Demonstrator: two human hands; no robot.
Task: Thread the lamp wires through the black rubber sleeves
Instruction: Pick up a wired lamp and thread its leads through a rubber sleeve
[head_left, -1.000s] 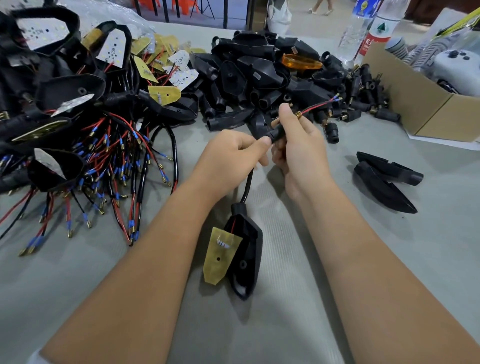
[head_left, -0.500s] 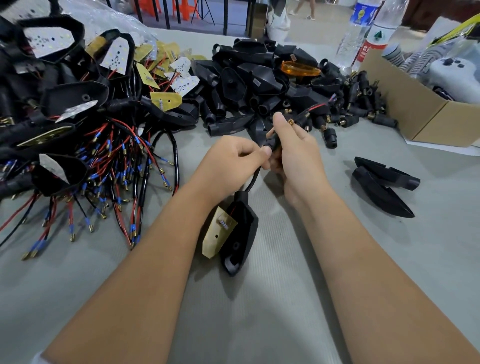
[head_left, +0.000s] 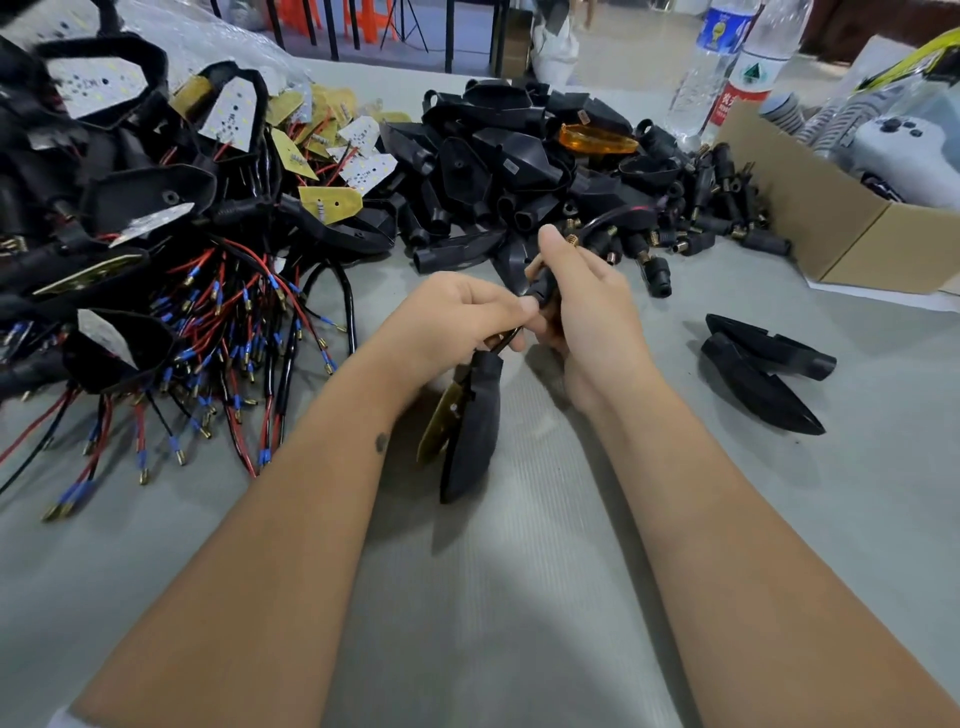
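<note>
A: Small assembly workshop, hand work. Grey worktop (head_left: 519, 597) heaped with black lamp housings (head_left: 498, 156) and wired LED boards (head_left: 228, 111), red and black leads (head_left: 228, 332) spilling out.

B: Agreed. Loose rubber sleeves (head_left: 722, 208) piled by a cardboard box (head_left: 831, 218); water bottles (head_left: 727, 67) behind.

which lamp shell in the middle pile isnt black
The translucent orange lens-shaped shell, lying on top of the far middle pile, near the water bottles. Every other shell around it is black plastic.
</note>
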